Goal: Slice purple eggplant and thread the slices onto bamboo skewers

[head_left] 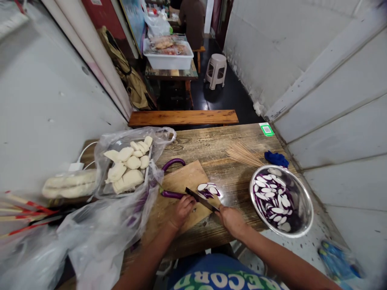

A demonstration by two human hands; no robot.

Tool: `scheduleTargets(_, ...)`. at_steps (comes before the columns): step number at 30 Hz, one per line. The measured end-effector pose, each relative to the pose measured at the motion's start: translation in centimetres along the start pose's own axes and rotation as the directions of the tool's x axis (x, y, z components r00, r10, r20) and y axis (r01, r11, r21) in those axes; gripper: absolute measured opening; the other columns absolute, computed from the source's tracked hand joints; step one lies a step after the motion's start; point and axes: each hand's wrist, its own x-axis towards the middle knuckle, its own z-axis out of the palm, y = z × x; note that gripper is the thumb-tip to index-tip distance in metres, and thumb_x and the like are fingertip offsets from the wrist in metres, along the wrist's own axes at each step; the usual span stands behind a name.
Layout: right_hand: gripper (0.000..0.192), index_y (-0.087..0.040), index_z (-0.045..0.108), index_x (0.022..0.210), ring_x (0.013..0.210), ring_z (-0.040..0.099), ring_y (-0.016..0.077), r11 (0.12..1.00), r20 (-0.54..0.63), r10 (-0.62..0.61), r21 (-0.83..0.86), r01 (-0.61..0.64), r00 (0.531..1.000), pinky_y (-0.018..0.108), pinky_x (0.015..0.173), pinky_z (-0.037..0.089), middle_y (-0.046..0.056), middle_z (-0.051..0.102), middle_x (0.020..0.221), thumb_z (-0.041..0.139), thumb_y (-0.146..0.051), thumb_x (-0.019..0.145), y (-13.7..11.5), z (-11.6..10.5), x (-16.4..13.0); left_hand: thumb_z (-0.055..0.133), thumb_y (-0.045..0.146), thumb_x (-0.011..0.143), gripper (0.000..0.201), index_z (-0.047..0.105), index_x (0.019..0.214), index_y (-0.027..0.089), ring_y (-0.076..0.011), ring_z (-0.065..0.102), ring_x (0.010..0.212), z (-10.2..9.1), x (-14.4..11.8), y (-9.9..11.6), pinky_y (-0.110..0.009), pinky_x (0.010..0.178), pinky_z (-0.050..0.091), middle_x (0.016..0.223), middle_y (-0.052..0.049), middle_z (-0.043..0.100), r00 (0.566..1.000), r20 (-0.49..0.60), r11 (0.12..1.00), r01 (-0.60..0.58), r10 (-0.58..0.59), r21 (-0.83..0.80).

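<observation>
On the wooden cutting board (pixel 184 177) lies a long purple eggplant (pixel 173 194), its green stem end pointing left. My left hand (pixel 183 209) is closed over the eggplant's right part, fingers curled beside the blade. Gripped by its handle in my right hand (pixel 231 220) is a knife (pixel 202 200), its blade slanting across the eggplant at the fingertips. Just beyond the blade, a small pile of oval eggplant slices (pixel 208 188) rests at the board's right edge. A second, curved eggplant (pixel 173 162) lies past the board's far left edge.
A steel bowl (pixel 310 205) of eggplant slices stands at the right, near bamboo skewers (pixel 244 154) and a blue cloth-like item (pixel 276 158). Left are a tray of pale pieces (pixel 127 163) in plastic and crumpled bags (pixel 102 225). A bench (pixel 184 117) stands beyond the table; a person sits farther back.
</observation>
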Motion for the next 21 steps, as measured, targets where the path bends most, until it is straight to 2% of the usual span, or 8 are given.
scheduleTargets(3,0.030,-0.013,0.057,0.091,0.073,0.064,0.0189,1.000,-0.026,-0.013,-0.002,0.012,1.000,0.021,0.059,0.041,0.011,0.068,0.080,0.033,-0.032,0.089,0.2,0.8,0.3,0.033,0.012,0.086,0.029,0.053,0.107,0.017,-0.0151,0.046,0.104,-1.3,-0.6,-0.6,-0.035,0.085,0.044,0.102,-0.007,0.059,0.999,0.031,0.996,-0.018,0.015,0.090)
scheduleTargets(7,0.031,-0.014,0.056,0.092,0.071,0.064,0.0194,1.000,-0.056,-0.027,0.000,0.027,0.998,0.022,0.057,0.041,0.009,0.068,0.078,0.032,-0.033,0.089,0.6,1.5,0.1,0.031,0.012,0.086,0.032,0.051,0.110,0.019,-0.0146,0.047,0.104,-2.0,-1.7,-1.6,-0.035,0.085,0.043,0.103,-0.005,0.059,1.000,-0.003,0.982,-0.017,0.018,0.187)
scheduleTargets(11,0.030,-0.015,0.056,0.091,0.070,0.064,0.0185,0.999,-0.078,-0.037,-0.016,0.036,0.996,0.021,0.056,0.041,0.009,0.068,0.078,0.031,-0.031,0.090,0.5,1.3,-0.5,0.035,0.012,0.085,0.029,0.052,0.108,0.019,-0.0156,0.046,0.104,-1.4,-1.3,-1.9,-0.035,0.085,0.043,0.103,-0.005,0.058,0.997,-0.065,0.989,-0.027,0.037,0.147)
scheduleTargets(13,0.030,-0.014,0.056,0.092,0.070,0.064,0.0183,0.999,-0.089,-0.046,-0.027,0.044,0.995,0.021,0.056,0.040,0.009,0.068,0.077,0.031,-0.029,0.090,0.4,0.9,-0.9,0.037,0.013,0.085,0.029,0.052,0.109,0.019,-0.0165,0.046,0.103,-1.5,-1.1,-1.9,-0.035,0.084,0.043,0.103,-0.006,0.057,0.999,-0.043,0.992,-0.028,0.034,0.125)
scheduleTargets(18,0.028,-0.015,0.056,0.090,0.068,0.064,0.0160,0.998,-0.102,-0.048,-0.050,0.043,0.994,0.019,0.056,0.041,0.008,0.067,0.076,0.032,-0.029,0.090,0.5,0.3,-1.3,0.039,0.015,0.085,0.033,0.049,0.115,0.022,-0.0206,0.044,0.105,-2.2,-1.3,-2.2,-0.042,0.085,0.039,0.106,-0.008,0.056,0.996,0.090,0.985,0.012,-0.027,0.171)
scheduleTargets(21,0.026,-0.015,0.055,0.090,0.067,0.064,0.0148,0.997,-0.106,-0.047,-0.059,0.041,0.993,0.019,0.056,0.041,0.008,0.067,0.075,0.033,-0.029,0.089,0.6,0.2,-1.3,0.041,0.015,0.084,0.030,0.051,0.112,0.021,-0.0191,0.046,0.102,-1.7,-0.9,-2.0,-0.041,0.083,0.039,0.101,-0.008,0.058,0.999,0.045,0.994,-0.012,0.008,0.110)
